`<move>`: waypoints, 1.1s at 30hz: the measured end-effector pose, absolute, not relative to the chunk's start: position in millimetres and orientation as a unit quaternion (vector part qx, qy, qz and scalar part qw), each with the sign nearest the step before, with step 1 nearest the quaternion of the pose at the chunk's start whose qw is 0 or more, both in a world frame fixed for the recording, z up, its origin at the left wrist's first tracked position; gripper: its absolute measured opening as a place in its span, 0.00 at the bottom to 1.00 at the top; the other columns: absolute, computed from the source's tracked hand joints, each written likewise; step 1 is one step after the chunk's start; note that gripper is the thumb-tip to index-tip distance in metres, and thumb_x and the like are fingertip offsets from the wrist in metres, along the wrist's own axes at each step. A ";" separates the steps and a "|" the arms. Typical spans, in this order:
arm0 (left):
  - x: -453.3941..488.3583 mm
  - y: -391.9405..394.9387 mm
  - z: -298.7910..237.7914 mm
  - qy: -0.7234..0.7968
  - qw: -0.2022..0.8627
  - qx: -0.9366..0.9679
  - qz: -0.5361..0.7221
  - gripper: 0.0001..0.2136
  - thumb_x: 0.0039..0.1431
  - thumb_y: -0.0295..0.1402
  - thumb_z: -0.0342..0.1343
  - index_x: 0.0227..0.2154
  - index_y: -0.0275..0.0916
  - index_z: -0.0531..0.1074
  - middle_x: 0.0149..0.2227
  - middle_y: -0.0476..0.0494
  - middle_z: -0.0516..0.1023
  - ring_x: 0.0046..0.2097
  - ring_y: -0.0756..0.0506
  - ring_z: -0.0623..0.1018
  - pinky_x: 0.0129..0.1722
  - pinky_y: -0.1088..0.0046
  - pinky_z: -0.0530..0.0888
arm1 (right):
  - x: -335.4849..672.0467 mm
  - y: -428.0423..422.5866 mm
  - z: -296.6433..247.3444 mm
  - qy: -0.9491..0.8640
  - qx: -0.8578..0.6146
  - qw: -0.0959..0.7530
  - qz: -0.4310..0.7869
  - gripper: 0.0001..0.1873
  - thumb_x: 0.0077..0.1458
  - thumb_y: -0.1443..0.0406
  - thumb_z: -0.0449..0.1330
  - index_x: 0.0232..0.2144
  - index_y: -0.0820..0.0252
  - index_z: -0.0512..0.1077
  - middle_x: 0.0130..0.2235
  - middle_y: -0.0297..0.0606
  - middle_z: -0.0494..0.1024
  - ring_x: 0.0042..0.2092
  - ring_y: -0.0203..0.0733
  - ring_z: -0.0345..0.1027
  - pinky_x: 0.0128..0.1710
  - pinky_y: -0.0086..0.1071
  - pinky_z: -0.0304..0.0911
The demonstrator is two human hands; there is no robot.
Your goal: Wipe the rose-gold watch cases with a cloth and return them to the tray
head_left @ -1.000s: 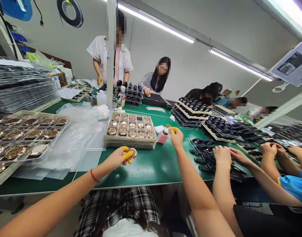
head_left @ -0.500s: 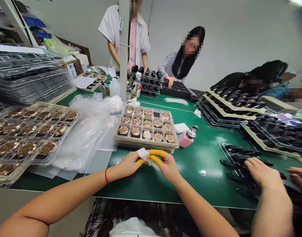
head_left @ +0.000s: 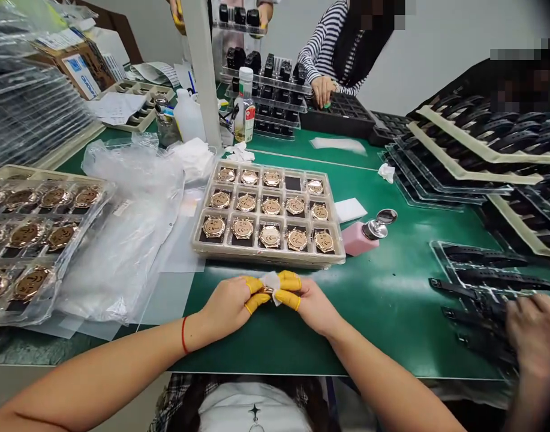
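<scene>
My left hand (head_left: 230,306) and my right hand (head_left: 311,305) meet over the green table (head_left: 382,312), just in front of a beige tray (head_left: 270,255) of gold-coloured watch cases. Both wear yellow finger cots. My left hand pinches a small gold watch case (head_left: 266,290), mostly hidden. My right hand presses a white wipe (head_left: 273,279) onto it. A red cord circles my left wrist.
A pink dispenser bottle (head_left: 364,235) stands right of the tray. Clear plastic bags (head_left: 131,240) and more trays of cases (head_left: 36,234) lie left. Black watch straps (head_left: 481,276) and another person's hand (head_left: 535,330) are at right. Other people work across the table.
One second ago my right hand was at the pink bottle while the left held the case. The hands then came together, and the view has tilted down and closer.
</scene>
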State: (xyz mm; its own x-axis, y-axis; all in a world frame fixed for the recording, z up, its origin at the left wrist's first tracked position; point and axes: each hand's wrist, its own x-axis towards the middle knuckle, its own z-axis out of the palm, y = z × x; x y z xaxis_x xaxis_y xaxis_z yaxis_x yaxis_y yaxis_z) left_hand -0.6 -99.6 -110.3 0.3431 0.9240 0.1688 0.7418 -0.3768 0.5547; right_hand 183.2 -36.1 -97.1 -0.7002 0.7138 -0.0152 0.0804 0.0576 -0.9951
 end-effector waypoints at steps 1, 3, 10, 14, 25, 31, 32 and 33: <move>-1.6 -99.5 -111.9 0.523 0.161 0.801 0.243 0.13 0.66 0.35 0.45 0.31 0.37 0.72 0.27 0.45 0.76 0.30 0.46 0.74 0.30 0.72 0.67 | 182.3 -36.5 -96.3 -0.688 -0.288 0.258 0.614 0.12 0.54 0.56 0.61 0.28 0.56 0.77 0.31 0.37 0.74 0.37 0.41 0.67 0.39 0.35 0.63; -2.9 -99.4 -115.3 0.507 0.091 0.820 0.250 0.16 0.66 0.34 0.43 0.26 0.36 0.71 0.23 0.45 0.73 0.27 0.46 0.72 0.27 0.72 0.65 | 179.7 -39.1 -96.4 -0.703 -0.313 0.280 0.574 0.08 0.53 0.58 0.62 0.29 0.56 0.78 0.32 0.37 0.74 0.36 0.41 0.66 0.39 0.36 0.63; -3.4 -100.4 -110.5 0.446 0.015 0.839 0.311 0.16 0.66 0.30 0.41 0.28 0.35 0.72 0.23 0.45 0.73 0.27 0.47 0.71 0.26 0.72 0.65 | 180.1 -36.8 -100.6 -0.509 -0.294 0.240 0.773 0.10 0.36 0.61 0.73 0.22 0.56 0.77 0.28 0.32 0.71 0.32 0.37 0.65 0.37 0.33 0.63; -3.8 -100.3 -107.9 0.457 0.012 0.822 0.341 0.15 0.67 0.32 0.43 0.30 0.36 0.72 0.24 0.45 0.74 0.27 0.48 0.71 0.27 0.72 0.66 | 180.1 -34.0 -99.5 -0.461 -0.276 0.212 0.816 0.09 0.39 0.60 0.72 0.25 0.56 0.78 0.31 0.33 0.73 0.35 0.37 0.67 0.40 0.34 0.62; -5.3 -98.1 -104.8 0.464 0.129 0.747 0.458 0.10 0.66 0.35 0.48 0.38 0.38 0.73 0.34 0.45 0.81 0.34 0.48 0.79 0.34 0.75 0.74 | 176.2 -41.5 -99.1 -0.419 -0.274 0.293 0.815 0.09 0.39 0.62 0.72 0.22 0.55 0.75 0.29 0.30 0.71 0.32 0.35 0.65 0.34 0.29 0.60; 2.7 -101.5 -106.3 0.499 0.249 0.665 0.497 0.14 0.65 0.41 0.48 0.34 0.38 0.75 0.27 0.48 0.79 0.26 0.50 0.76 0.27 0.77 0.72 | 178.4 -41.6 -102.4 -0.474 -0.248 0.281 0.797 0.13 0.45 0.55 0.69 0.32 0.54 0.79 0.35 0.35 0.72 0.36 0.37 0.66 0.40 0.32 0.62; 3.7 -102.5 -106.7 0.501 0.270 0.655 0.497 0.16 0.65 0.43 0.47 0.33 0.38 0.74 0.25 0.48 0.78 0.24 0.51 0.75 0.25 0.77 0.71 | 178.6 -41.7 -102.2 -0.497 -0.245 0.277 0.785 0.13 0.45 0.54 0.68 0.32 0.54 0.79 0.35 0.36 0.72 0.36 0.38 0.66 0.41 0.34 0.62; 4.3 -103.4 -106.9 0.502 0.293 0.646 0.495 0.18 0.65 0.44 0.46 0.32 0.37 0.74 0.22 0.49 0.76 0.22 0.51 0.73 0.24 0.77 0.70 | 178.8 -41.7 -101.9 -0.518 -0.243 0.276 0.772 0.13 0.45 0.54 0.68 0.32 0.54 0.79 0.35 0.36 0.72 0.36 0.39 0.66 0.42 0.35 0.63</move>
